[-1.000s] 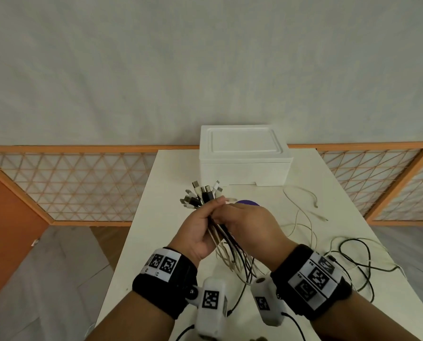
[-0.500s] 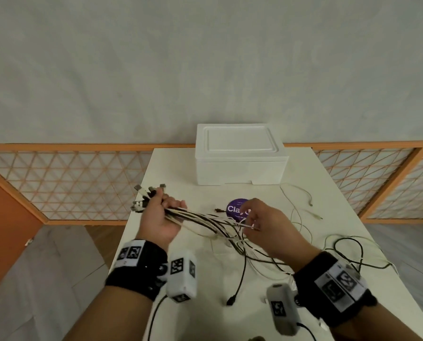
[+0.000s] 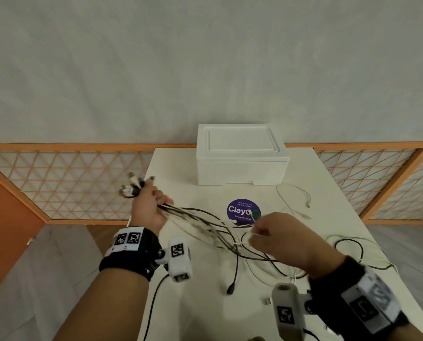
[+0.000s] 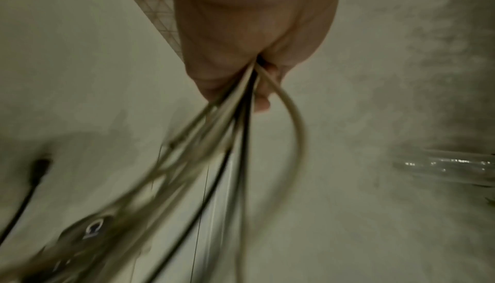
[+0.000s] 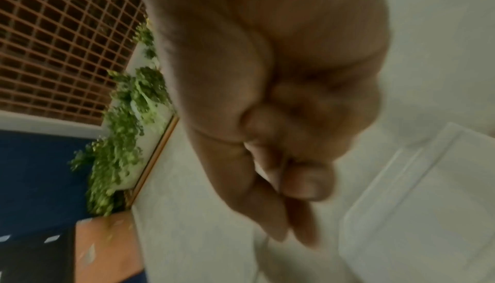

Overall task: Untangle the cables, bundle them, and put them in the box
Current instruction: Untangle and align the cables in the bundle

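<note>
The left hand (image 3: 148,209) grips a bunch of cables (image 3: 195,223) in its fist, plug ends sticking out above the counter (image 3: 205,316) edge. The right hand (image 3: 277,238) pinches one thin white cable (image 3: 251,219) between thumb and fingertips (image 5: 308,181); its other fingers are blurred. Both wrist views are smeared, so single strands are hard to separate. The white box (image 3: 241,153) stands with its lid on at the far edge, behind a purple sticker (image 3: 243,212), which is partly covered. More loose cables (image 3: 353,252) lie at the right.
</note>
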`<action>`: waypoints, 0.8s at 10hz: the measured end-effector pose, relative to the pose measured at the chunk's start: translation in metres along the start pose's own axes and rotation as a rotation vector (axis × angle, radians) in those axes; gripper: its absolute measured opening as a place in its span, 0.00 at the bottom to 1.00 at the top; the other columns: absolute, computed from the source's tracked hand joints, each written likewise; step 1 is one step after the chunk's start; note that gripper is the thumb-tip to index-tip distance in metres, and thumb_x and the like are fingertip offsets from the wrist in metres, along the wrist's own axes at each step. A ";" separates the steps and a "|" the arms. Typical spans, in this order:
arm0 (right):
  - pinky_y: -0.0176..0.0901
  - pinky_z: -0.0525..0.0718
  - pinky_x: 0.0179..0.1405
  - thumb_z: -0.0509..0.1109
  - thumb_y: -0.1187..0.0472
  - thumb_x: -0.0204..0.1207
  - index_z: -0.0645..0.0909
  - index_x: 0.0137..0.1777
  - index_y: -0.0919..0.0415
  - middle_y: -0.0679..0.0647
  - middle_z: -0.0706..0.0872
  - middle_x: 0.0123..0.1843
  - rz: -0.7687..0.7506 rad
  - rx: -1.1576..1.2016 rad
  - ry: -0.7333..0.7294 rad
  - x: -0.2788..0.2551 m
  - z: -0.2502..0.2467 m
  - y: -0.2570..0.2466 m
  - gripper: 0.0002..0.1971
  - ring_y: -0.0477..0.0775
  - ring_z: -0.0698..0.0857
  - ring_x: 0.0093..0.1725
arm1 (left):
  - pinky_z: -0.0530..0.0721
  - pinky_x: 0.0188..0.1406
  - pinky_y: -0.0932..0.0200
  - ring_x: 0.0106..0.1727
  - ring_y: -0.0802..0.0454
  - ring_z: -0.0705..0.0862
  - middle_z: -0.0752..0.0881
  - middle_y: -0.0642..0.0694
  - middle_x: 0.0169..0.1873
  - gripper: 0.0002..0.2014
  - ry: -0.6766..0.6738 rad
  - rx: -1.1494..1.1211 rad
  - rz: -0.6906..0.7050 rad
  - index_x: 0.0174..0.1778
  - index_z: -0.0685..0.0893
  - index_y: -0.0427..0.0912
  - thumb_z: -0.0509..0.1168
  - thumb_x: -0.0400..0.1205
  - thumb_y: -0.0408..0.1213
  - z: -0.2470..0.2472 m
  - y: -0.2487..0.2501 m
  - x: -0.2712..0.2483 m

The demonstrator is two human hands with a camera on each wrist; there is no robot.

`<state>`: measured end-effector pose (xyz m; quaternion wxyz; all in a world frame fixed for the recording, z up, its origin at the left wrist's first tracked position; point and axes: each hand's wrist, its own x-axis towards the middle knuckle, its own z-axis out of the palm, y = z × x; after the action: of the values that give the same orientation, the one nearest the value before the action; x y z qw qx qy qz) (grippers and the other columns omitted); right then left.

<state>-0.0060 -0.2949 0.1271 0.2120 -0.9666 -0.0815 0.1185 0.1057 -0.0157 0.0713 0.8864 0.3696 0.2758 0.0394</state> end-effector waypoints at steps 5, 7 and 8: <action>0.33 0.76 0.37 0.74 0.49 0.73 0.80 0.41 0.46 0.42 0.83 0.36 -0.029 0.230 0.184 0.013 0.005 -0.001 0.06 0.39 0.81 0.37 | 0.84 0.30 0.58 0.21 0.57 0.73 0.72 0.52 0.20 0.07 -0.354 0.061 -0.025 0.37 0.78 0.45 0.69 0.78 0.40 0.030 -0.018 -0.044; 0.44 0.84 0.55 0.73 0.54 0.65 0.67 0.66 0.47 0.48 0.85 0.58 -0.235 0.427 0.069 0.059 0.057 -0.038 0.29 0.46 0.85 0.56 | 0.78 0.39 0.54 0.32 0.50 0.79 0.80 0.44 0.29 0.12 -0.570 0.457 0.069 0.32 0.84 0.43 0.73 0.76 0.45 0.047 -0.055 -0.085; 0.42 0.81 0.40 0.67 0.64 0.71 0.72 0.44 0.48 0.45 0.83 0.38 -0.159 0.360 -0.012 0.057 0.066 -0.035 0.10 0.42 0.82 0.36 | 0.73 0.39 0.56 0.34 0.53 0.76 0.82 0.50 0.27 0.13 -0.619 0.558 0.168 0.31 0.82 0.44 0.66 0.82 0.42 0.043 -0.052 -0.087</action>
<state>0.0273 -0.2262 0.0725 0.3896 -0.9030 -0.1362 0.1197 0.0473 -0.1042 0.1004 0.7871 0.6110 -0.0343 -0.0773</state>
